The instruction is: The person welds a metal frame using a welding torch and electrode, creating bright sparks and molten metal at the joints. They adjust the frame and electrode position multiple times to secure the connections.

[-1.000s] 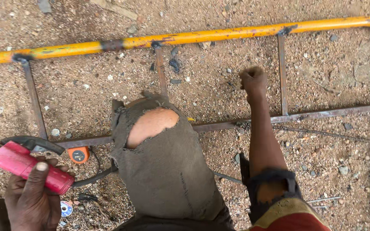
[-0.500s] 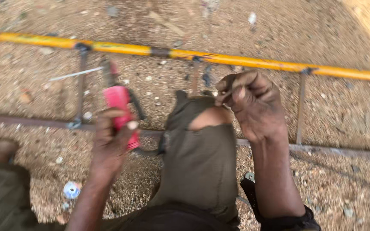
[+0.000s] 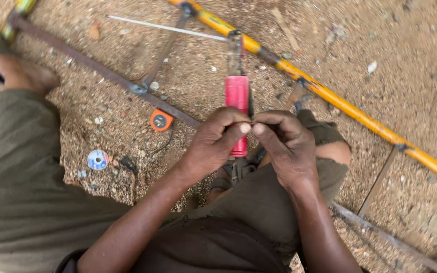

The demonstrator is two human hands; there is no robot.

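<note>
The person is crouching on gravelly ground, and both hands are meeting in front of the knees. The left hand (image 3: 213,146) is wrapping around the lower part of a red-handled tool (image 3: 237,108), its fingers (image 3: 228,121) clenched on the red grip so that the tool is standing upright, its dark metal head pointing away from the body. Held this way, the grip is staying steady while the other hand works at it. The right hand (image 3: 287,146) is coming in from the opposite side, its fingers (image 3: 269,124) pinching together right against the left thumb, at the side of the red grip; they seem to be nipping something thin there, but what it is cannot be told.

Just beyond the fingers, a yellow metal bar (image 3: 330,98) is running slantwise across the ground, joined by short cross-pieces to a rusty bar (image 3: 102,71) that is lying nearer the body; together they are forming a frame laid flat, which is keeping its joints within easy reach. A thin pale rod (image 3: 168,28) is lying farther off, past the tool's head. To the left of the left hand's fingers, an orange tape measure (image 3: 161,120) is resting beside the rusty bar, and a small round disc (image 3: 97,160) is lying lower left of it. A torn trouser knee (image 3: 337,151) is showing right of the right hand.
</note>
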